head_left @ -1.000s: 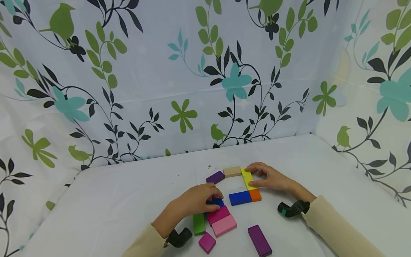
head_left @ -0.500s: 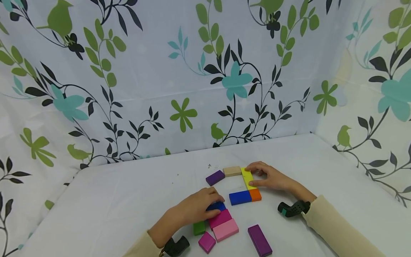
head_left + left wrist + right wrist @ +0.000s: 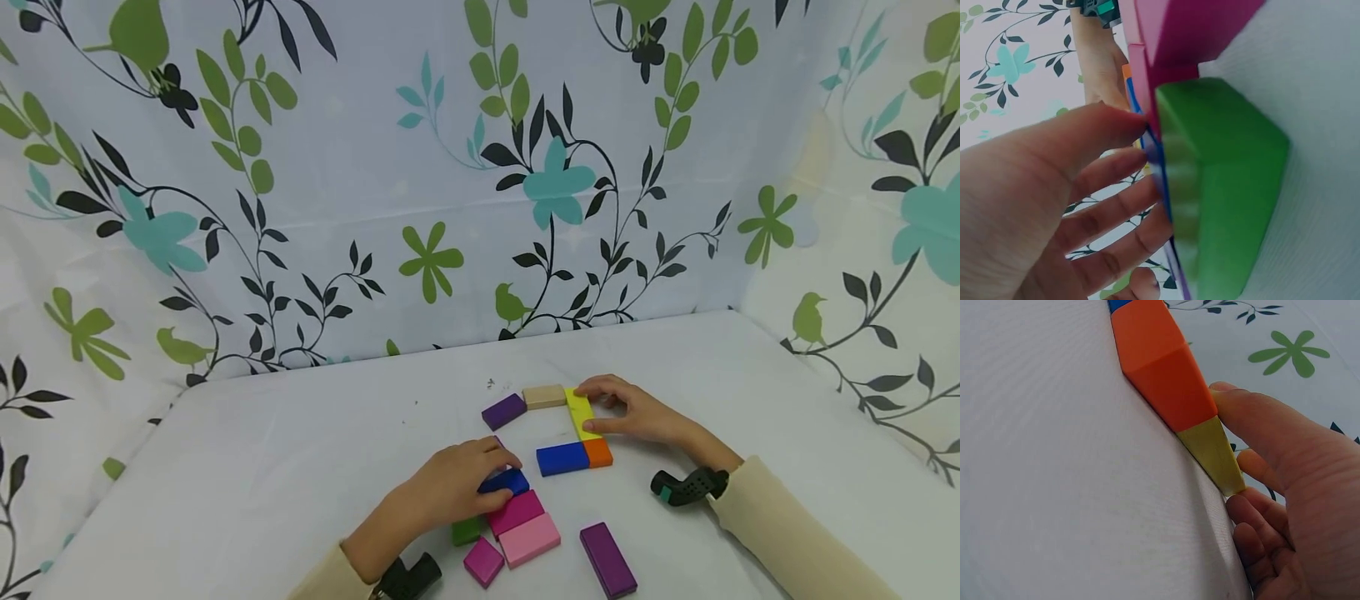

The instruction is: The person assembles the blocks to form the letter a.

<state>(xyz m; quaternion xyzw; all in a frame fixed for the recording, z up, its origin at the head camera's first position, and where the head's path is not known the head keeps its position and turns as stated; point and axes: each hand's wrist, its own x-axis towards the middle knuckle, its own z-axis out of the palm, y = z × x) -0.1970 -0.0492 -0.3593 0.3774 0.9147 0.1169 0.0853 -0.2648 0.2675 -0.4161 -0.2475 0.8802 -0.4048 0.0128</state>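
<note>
My left hand (image 3: pixel 457 483) holds a blue block (image 3: pixel 506 481) between thumb and fingertips. Against its near side lies a magenta block (image 3: pixel 516 512), followed by a pink block (image 3: pixel 530 540). A green block (image 3: pixel 1229 169) stands under the left hand, partly hidden in the head view. A purple sliver shows past the left fingertips. With thumb and fingers at its two ends, my right hand (image 3: pixel 633 414) pinches a yellow block (image 3: pixel 580 412). That block joins a tan block (image 3: pixel 544 397) at the far end and an orange block (image 3: pixel 597 452) at the near end.
Left of the orange block lies another blue block (image 3: pixel 562 458). A purple block (image 3: pixel 504 412) meets the tan one. Nearer me are a small magenta block (image 3: pixel 483 562) and a long purple block (image 3: pixel 608 560). A patterned cloth (image 3: pixel 337 167) hangs behind the white table (image 3: pixel 300 467).
The left hand has shifted slightly towards me, and the magenta and pink blocks have slid a little nearer and rightward. More of the green block is covered. The right hand stays in place.
</note>
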